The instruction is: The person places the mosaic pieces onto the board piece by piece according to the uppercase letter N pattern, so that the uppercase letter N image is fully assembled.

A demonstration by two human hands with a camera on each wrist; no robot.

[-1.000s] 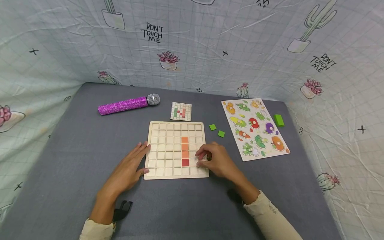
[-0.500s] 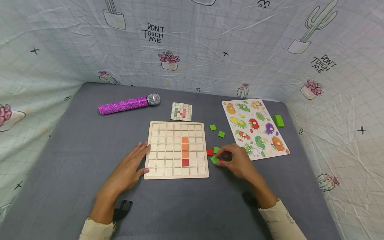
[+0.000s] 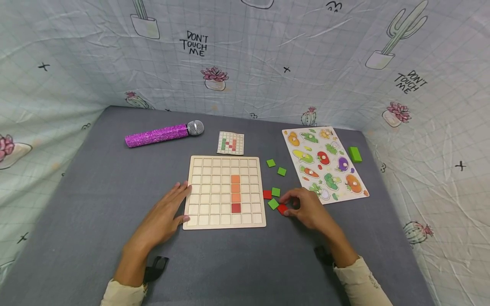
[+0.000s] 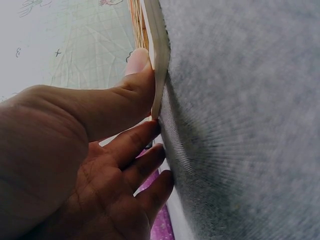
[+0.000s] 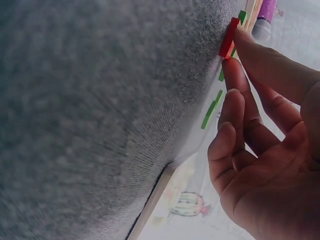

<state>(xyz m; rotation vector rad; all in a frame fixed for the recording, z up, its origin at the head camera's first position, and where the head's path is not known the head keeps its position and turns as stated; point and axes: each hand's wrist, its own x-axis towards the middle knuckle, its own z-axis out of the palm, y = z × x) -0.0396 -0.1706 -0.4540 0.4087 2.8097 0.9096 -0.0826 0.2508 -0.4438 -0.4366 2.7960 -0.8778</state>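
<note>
A wooden grid board (image 3: 206, 212) lies on the grey table, with a column of three orange squares (image 3: 235, 188) above a dark red square (image 3: 236, 208). My left hand (image 3: 162, 216) rests along its left edge, thumb on the rim and fingers extended, as the left wrist view shows. Right of the board, my right hand (image 3: 306, 208) pinches a red tile (image 5: 229, 37) between thumb and index finger. Beside that tile are a green tile (image 3: 273, 204), another green tile (image 3: 275, 192) and a second red tile (image 3: 267, 194) close to the board.
A small pattern card (image 3: 231, 143) lies behind the board. Further left is a purple glittery microphone (image 3: 160, 135). Two more green tiles (image 3: 281, 171) lie near the board's upper right. A vegetable puzzle board (image 3: 325, 165) and a green block (image 3: 355, 154) occupy the right side.
My right hand has moved from the board's right edge out to the loose tiles, passed the green one and taken hold of the red tile. The left hand has stayed put.
</note>
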